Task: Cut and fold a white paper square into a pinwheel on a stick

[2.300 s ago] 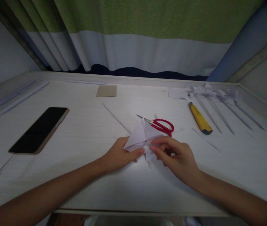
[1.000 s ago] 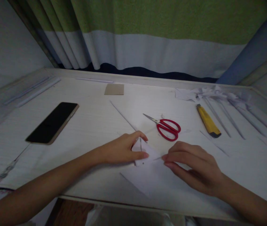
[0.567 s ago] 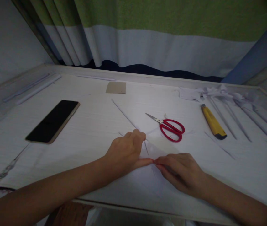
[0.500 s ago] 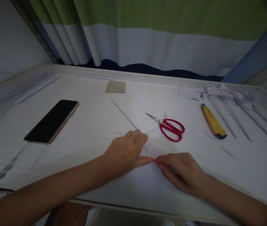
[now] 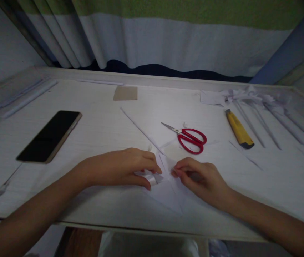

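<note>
- left hand (image 5: 122,169) pinches a flap of the white paper (image 5: 165,187), lower centre of frame
- right hand (image 5: 197,176) fingertips pinched on paper edge
- red scissors (image 5: 191,137) just above, centre
- phone (image 5: 49,135) left

A thin white sheet of folded paper (image 5: 165,189) lies flat near the front edge of the pale wooden table (image 5: 101,125), creased into a triangle pointing toward the viewer, one small flap curled up at its left corner.
</note>
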The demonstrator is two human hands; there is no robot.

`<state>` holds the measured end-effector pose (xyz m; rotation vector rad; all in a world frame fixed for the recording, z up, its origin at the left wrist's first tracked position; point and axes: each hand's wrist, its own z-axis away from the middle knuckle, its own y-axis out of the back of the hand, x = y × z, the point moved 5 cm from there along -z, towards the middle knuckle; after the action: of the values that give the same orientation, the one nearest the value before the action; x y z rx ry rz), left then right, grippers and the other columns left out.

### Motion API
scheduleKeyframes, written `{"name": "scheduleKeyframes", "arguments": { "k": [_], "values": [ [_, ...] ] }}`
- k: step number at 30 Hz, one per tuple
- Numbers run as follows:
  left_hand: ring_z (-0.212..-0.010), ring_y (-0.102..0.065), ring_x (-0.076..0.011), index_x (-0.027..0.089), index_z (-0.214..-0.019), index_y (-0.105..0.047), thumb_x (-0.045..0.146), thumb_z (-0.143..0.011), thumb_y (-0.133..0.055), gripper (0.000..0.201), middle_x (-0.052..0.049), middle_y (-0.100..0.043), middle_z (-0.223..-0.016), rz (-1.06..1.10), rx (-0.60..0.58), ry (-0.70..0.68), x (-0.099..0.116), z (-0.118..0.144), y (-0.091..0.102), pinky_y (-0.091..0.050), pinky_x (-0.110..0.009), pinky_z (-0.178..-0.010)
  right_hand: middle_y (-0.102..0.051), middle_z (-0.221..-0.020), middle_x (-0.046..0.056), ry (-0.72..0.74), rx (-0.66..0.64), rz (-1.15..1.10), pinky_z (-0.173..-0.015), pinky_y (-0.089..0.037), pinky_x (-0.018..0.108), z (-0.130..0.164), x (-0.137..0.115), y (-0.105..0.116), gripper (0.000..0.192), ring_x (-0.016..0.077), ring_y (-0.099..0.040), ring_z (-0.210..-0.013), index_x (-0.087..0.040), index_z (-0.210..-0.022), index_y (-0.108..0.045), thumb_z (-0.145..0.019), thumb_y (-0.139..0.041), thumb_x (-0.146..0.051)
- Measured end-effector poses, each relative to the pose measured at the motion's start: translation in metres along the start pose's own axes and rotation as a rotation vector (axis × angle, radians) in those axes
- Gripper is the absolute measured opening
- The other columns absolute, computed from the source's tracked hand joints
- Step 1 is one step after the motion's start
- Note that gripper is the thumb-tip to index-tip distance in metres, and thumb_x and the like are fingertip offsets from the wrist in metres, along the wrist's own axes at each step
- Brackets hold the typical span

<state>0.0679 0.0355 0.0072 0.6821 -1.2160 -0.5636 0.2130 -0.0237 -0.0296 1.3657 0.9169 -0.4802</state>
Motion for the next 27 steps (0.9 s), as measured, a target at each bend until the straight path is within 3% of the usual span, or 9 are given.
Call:
{"name": "scheduleKeyframes", "arguments": {
  "k": [7, 11, 20, 27],
  "values": [
    [-0.079, -0.05, -0.0105, 0.018, -0.086, -0.058, 0.02, -0.083, -0.044, 0.015, -0.001, -0.053, -0.086, -0.031, 0.044, -0.025, 0.0, -0.006, -0.008, -0.037, -0.019, -0.071, -0.064, -0.078, 0.003, -0.025, -0.002, -0.026, -0.059, -0.049, 0.022, -0.001, -0.002, 0.0, 0.01, 0.0127, -0.061, -0.069, -0.018, -0.087, -0.052, -0.078, -0.046, -0.018],
    [-0.079, -0.049, -0.0105, 0.018, -0.084, -0.056, 0.019, -0.08, -0.047, 0.01, -0.001, -0.05, -0.09, -0.026, 0.105, 0.012, 0.003, -0.01, -0.013, -0.037, -0.019, -0.07, -0.062, -0.077, 0.002, -0.012, -0.017, -0.059, -0.058, -0.048, 0.021, -0.002, -0.003, -0.001, 0.012, 0.0112, -0.06, -0.067, -0.018, -0.087, -0.053, -0.077, -0.046, -0.014],
    [-0.068, -0.052, -0.01, 0.019, -0.088, -0.056, 0.017, -0.077, -0.047, 0.015, 0.0, -0.06, -0.081, 0.005, 0.103, 0.103, 0.002, -0.015, -0.025, -0.037, -0.018, -0.061, -0.062, -0.079, 0.002, 0.019, -0.003, -0.146, -0.062, -0.049, 0.022, -0.003, -0.004, -0.004, 0.016, 0.0107, -0.059, -0.07, -0.016, -0.087, -0.055, -0.075, -0.047, -0.009],
    [-0.055, -0.048, -0.007, 0.018, -0.077, -0.06, 0.017, -0.076, -0.045, 0.014, 0.003, -0.059, -0.064, 0.095, 0.118, 0.164, -0.002, -0.019, -0.029, -0.032, -0.017, -0.052, -0.062, -0.077, 0.001, 0.056, 0.058, -0.164, -0.061, -0.049, 0.019, -0.002, -0.008, 0.003, 0.015, 0.0088, -0.058, -0.069, -0.016, -0.086, -0.056, -0.074, -0.05, -0.009]
  ]
}}
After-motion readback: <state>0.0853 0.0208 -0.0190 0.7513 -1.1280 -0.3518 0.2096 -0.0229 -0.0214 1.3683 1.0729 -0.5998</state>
